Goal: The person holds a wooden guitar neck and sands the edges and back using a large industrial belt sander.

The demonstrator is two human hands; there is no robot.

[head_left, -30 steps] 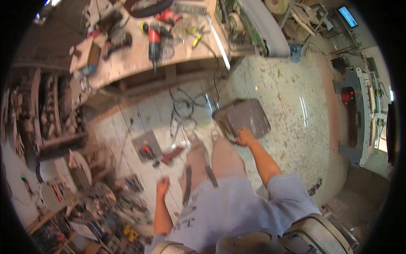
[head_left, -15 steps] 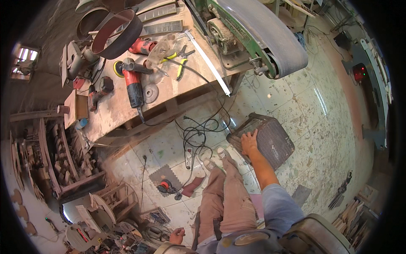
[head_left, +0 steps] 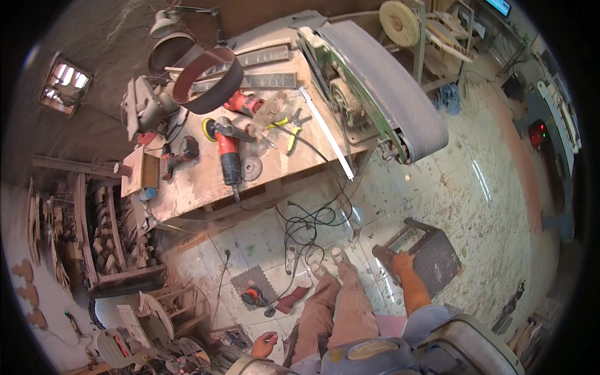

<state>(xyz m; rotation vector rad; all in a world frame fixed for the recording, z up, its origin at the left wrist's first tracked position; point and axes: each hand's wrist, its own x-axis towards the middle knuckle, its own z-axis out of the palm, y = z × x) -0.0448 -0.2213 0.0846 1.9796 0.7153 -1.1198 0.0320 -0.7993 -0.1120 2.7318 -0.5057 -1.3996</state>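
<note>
My right hand is closed on the near side of a dark brown stool, its fingers over the leg edge. The stool lies tipped on the tiled floor, right of my feet, its patterned seat facing right and its open leg frame toward the workbench. Low in the view, left of my legs, hangs my left hand, fingers curled in; whether anything is inside them is hidden. Near it on the floor are a dark red cloth-like sheet and an orange-and-black sander on a grey mat.
A workbench ahead carries a red angle polisher, a cordless drill, yellow-handled pliers and sanding belts. A green belt sander overhangs its right end. A tangled black cable lies before my feet. Wood scraps fill a rack at left.
My view has shifted, so the bench and stool appear lower and further right. My right hand stays at the stool, its fingers now more folded round the edge. The left hand remains curled.
</note>
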